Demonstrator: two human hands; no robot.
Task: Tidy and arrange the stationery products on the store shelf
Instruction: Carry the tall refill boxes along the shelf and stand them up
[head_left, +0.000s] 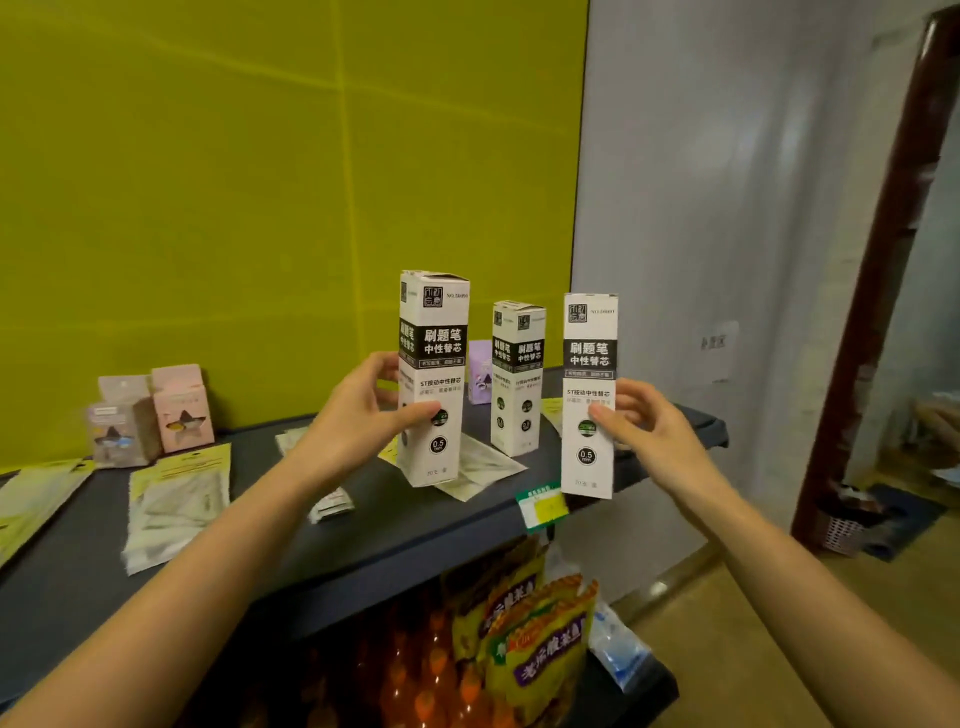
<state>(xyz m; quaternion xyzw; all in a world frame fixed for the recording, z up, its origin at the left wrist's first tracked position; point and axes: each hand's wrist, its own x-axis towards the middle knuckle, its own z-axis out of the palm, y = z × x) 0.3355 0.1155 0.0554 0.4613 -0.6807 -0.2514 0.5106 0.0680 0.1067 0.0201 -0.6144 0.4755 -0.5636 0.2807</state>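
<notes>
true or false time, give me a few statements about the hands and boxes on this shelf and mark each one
1. The left hand grips a tall white box. True.
2. The right hand is empty. False: it holds a second white box.
3. A third white box stands upright on the shelf. True.
4. The pink box lies flat. False: it stands upright by the back wall, left of the hands.
</notes>
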